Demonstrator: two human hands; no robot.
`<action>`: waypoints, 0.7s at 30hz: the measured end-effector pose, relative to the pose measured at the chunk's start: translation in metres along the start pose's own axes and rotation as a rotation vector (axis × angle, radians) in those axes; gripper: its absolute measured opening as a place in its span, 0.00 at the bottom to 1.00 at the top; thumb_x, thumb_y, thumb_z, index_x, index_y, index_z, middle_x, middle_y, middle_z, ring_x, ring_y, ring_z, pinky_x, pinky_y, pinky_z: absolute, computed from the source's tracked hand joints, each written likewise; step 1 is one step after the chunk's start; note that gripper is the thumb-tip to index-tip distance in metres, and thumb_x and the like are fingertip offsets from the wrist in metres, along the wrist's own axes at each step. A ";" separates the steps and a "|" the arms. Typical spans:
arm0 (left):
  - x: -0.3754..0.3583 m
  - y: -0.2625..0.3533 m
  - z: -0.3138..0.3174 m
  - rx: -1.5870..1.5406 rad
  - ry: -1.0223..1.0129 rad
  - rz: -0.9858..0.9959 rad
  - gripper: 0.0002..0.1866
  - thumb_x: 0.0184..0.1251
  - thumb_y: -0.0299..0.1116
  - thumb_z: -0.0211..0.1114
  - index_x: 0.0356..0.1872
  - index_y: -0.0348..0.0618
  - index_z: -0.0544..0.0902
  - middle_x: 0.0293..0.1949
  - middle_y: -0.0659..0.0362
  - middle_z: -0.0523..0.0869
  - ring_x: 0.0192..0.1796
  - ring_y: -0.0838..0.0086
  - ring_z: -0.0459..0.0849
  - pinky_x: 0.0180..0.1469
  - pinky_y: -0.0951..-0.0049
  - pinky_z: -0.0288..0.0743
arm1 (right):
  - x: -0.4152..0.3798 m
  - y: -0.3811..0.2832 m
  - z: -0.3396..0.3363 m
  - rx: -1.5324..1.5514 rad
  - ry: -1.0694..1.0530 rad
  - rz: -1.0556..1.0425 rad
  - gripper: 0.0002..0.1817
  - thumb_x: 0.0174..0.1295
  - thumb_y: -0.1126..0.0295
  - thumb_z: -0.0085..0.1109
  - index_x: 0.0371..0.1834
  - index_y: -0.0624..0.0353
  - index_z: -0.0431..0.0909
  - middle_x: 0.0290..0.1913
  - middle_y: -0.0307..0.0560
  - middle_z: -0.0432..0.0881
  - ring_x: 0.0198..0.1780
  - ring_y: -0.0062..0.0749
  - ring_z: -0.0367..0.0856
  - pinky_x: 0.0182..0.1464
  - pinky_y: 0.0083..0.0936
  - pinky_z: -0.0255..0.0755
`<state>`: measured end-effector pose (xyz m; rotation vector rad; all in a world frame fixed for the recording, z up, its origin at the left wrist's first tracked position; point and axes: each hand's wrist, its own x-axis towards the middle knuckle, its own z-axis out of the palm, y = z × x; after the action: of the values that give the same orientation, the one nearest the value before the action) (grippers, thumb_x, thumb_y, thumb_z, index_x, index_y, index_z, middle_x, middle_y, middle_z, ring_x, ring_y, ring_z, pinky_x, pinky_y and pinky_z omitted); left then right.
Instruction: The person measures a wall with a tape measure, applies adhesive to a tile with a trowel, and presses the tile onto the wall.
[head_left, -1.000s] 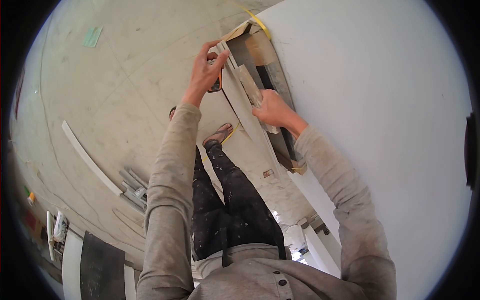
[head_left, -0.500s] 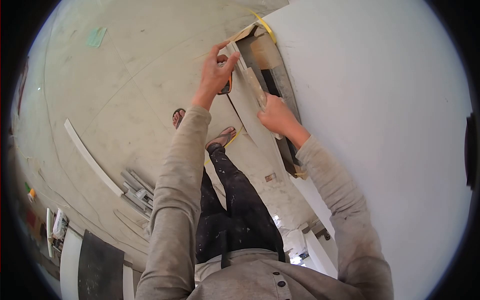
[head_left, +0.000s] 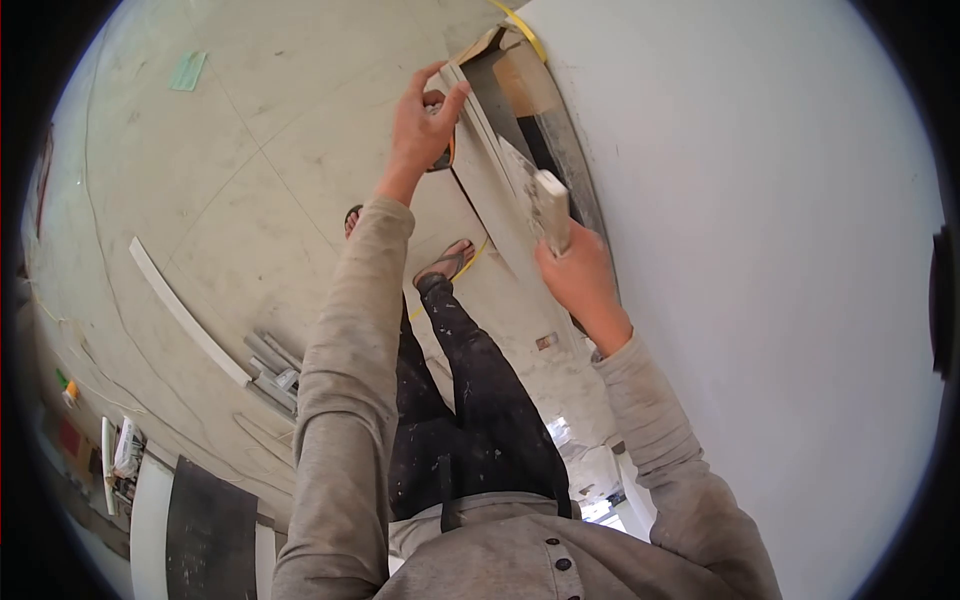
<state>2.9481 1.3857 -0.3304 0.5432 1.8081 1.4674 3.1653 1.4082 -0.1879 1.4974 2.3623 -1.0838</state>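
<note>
My left hand point(head_left: 420, 130) is closed at the far end of a long pale strip point(head_left: 487, 120), thumb and index finger at its edge. Under its curled fingers shows a black-and-orange tape measure point(head_left: 443, 155), partly hidden by the palm. My right hand point(head_left: 580, 275) grips a dusty, pale, flat bar-like piece point(head_left: 551, 205), its blunt end tilted up towards me. This piece overlaps the strip in view. Just beyond lies an open, narrow, brown-and-grey cavity point(head_left: 545, 135), bordering the large white panel.
A large smooth white panel point(head_left: 760, 250) fills the right side. On the dusty floor point(head_left: 250, 200) lie a long white strip point(head_left: 185, 310), several grey profiles point(head_left: 272, 368) and a green sheet point(head_left: 188, 70). A dark board point(head_left: 208, 530) stands at lower left.
My right hand has moved down and right, and its pale piece now tilts up off the strip. My left hand keeps its hold at the strip's end while the view shifts slightly.
</note>
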 end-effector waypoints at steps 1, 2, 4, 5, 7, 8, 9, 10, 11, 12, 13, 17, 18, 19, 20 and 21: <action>0.000 -0.001 -0.001 0.008 -0.002 0.018 0.33 0.65 0.50 0.66 0.62 0.37 0.71 0.23 0.63 0.81 0.27 0.84 0.76 0.30 0.80 0.69 | -0.006 0.006 -0.001 0.003 -0.003 0.011 0.10 0.55 0.72 0.54 0.37 0.66 0.77 0.31 0.62 0.80 0.37 0.61 0.80 0.41 0.46 0.72; 0.000 -0.002 -0.002 0.008 -0.010 0.010 0.33 0.65 0.50 0.66 0.62 0.37 0.71 0.23 0.63 0.81 0.27 0.84 0.76 0.30 0.80 0.69 | -0.011 0.012 -0.002 0.068 0.003 0.008 0.08 0.55 0.73 0.55 0.35 0.65 0.76 0.28 0.60 0.79 0.33 0.58 0.79 0.38 0.43 0.72; 0.001 -0.002 -0.003 0.034 -0.017 -0.010 0.33 0.64 0.51 0.66 0.62 0.37 0.71 0.24 0.62 0.81 0.28 0.84 0.77 0.30 0.80 0.69 | -0.022 0.020 -0.001 0.135 0.015 0.017 0.06 0.56 0.73 0.56 0.33 0.65 0.76 0.26 0.59 0.78 0.30 0.56 0.77 0.34 0.40 0.71; 0.001 -0.003 -0.003 0.025 -0.022 0.003 0.34 0.64 0.52 0.66 0.62 0.36 0.71 0.25 0.62 0.81 0.28 0.83 0.77 0.30 0.80 0.70 | -0.029 0.022 0.000 0.190 0.086 -0.029 0.05 0.57 0.74 0.57 0.32 0.65 0.76 0.24 0.57 0.76 0.27 0.53 0.75 0.32 0.36 0.70; 0.002 -0.004 -0.002 0.040 -0.021 0.019 0.35 0.64 0.52 0.66 0.62 0.35 0.70 0.25 0.62 0.81 0.28 0.83 0.77 0.30 0.80 0.70 | -0.037 0.031 0.005 0.252 0.153 -0.056 0.04 0.58 0.74 0.58 0.31 0.65 0.76 0.22 0.56 0.75 0.24 0.50 0.73 0.30 0.32 0.69; 0.001 -0.006 -0.001 0.051 -0.013 0.042 0.35 0.64 0.52 0.66 0.62 0.34 0.70 0.25 0.62 0.81 0.28 0.83 0.76 0.30 0.80 0.70 | -0.039 0.039 0.007 0.237 0.161 -0.074 0.04 0.59 0.75 0.58 0.31 0.65 0.76 0.22 0.55 0.75 0.23 0.46 0.72 0.29 0.30 0.69; -0.001 0.000 -0.003 0.048 -0.037 0.035 0.36 0.64 0.52 0.66 0.62 0.32 0.70 0.25 0.62 0.81 0.28 0.83 0.76 0.30 0.81 0.70 | -0.043 0.045 0.010 0.224 0.172 -0.091 0.03 0.59 0.76 0.59 0.31 0.65 0.76 0.22 0.54 0.75 0.22 0.42 0.72 0.28 0.29 0.69; 0.000 -0.001 -0.002 0.055 -0.054 0.028 0.36 0.64 0.52 0.66 0.62 0.32 0.70 0.25 0.62 0.81 0.28 0.83 0.76 0.30 0.81 0.70 | -0.046 0.044 0.009 0.231 0.175 -0.073 0.03 0.59 0.76 0.59 0.31 0.65 0.76 0.22 0.54 0.75 0.22 0.42 0.72 0.28 0.29 0.69; 0.000 -0.002 -0.002 0.062 -0.040 0.017 0.37 0.64 0.52 0.66 0.62 0.31 0.69 0.25 0.61 0.82 0.28 0.83 0.76 0.30 0.81 0.70 | -0.049 0.040 0.003 0.217 0.131 -0.037 0.03 0.60 0.77 0.58 0.34 0.65 0.78 0.23 0.53 0.77 0.23 0.39 0.74 0.29 0.27 0.70; 0.000 -0.004 -0.003 0.071 -0.024 0.007 0.37 0.64 0.52 0.66 0.62 0.30 0.69 0.25 0.61 0.82 0.28 0.83 0.76 0.30 0.81 0.70 | -0.051 0.041 0.005 0.216 0.109 -0.016 0.03 0.60 0.77 0.58 0.35 0.65 0.79 0.24 0.53 0.78 0.24 0.37 0.76 0.29 0.26 0.70; 0.001 -0.004 -0.004 0.108 -0.043 0.007 0.38 0.64 0.53 0.66 0.63 0.29 0.68 0.24 0.61 0.81 0.28 0.83 0.76 0.30 0.81 0.70 | -0.054 0.043 0.006 0.213 0.088 0.004 0.04 0.60 0.77 0.58 0.37 0.65 0.79 0.25 0.52 0.79 0.24 0.35 0.77 0.30 0.25 0.71; -0.003 0.000 -0.009 0.156 -0.037 -0.038 0.38 0.64 0.53 0.66 0.62 0.29 0.68 0.24 0.61 0.81 0.28 0.83 0.76 0.30 0.81 0.70 | -0.065 0.049 0.013 0.297 0.218 -0.135 0.10 0.62 0.78 0.57 0.45 0.66 0.81 0.32 0.52 0.84 0.30 0.33 0.83 0.35 0.23 0.75; -0.003 -0.001 -0.010 0.136 -0.041 -0.034 0.38 0.64 0.53 0.65 0.63 0.29 0.68 0.24 0.61 0.81 0.28 0.83 0.76 0.30 0.82 0.70 | -0.071 0.048 0.011 0.300 0.192 -0.108 0.11 0.62 0.78 0.57 0.46 0.67 0.81 0.35 0.52 0.85 0.32 0.34 0.84 0.36 0.23 0.75; -0.004 -0.004 -0.011 0.113 -0.043 -0.034 0.38 0.65 0.53 0.65 0.63 0.29 0.68 0.24 0.61 0.81 0.28 0.83 0.77 0.31 0.82 0.70 | -0.077 0.035 -0.003 0.178 0.207 -0.134 0.11 0.61 0.78 0.58 0.46 0.68 0.81 0.36 0.53 0.85 0.32 0.32 0.84 0.37 0.24 0.76; -0.004 -0.005 -0.013 0.113 -0.040 -0.043 0.38 0.65 0.53 0.65 0.63 0.29 0.68 0.24 0.61 0.81 0.28 0.83 0.77 0.31 0.82 0.70 | -0.093 0.036 -0.010 0.176 0.197 -0.132 0.11 0.61 0.78 0.58 0.46 0.68 0.81 0.36 0.53 0.85 0.32 0.32 0.84 0.37 0.24 0.76; -0.003 -0.005 -0.015 0.103 -0.041 -0.011 0.38 0.65 0.53 0.65 0.63 0.28 0.67 0.24 0.61 0.81 0.28 0.83 0.77 0.31 0.82 0.70 | -0.112 0.040 -0.020 0.095 0.221 -0.151 0.10 0.60 0.78 0.59 0.45 0.68 0.81 0.35 0.51 0.85 0.32 0.31 0.84 0.36 0.23 0.76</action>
<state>2.9395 1.3723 -0.3334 0.6094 1.8586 1.3523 3.2588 1.3492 -0.1401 1.5656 2.6453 -1.1312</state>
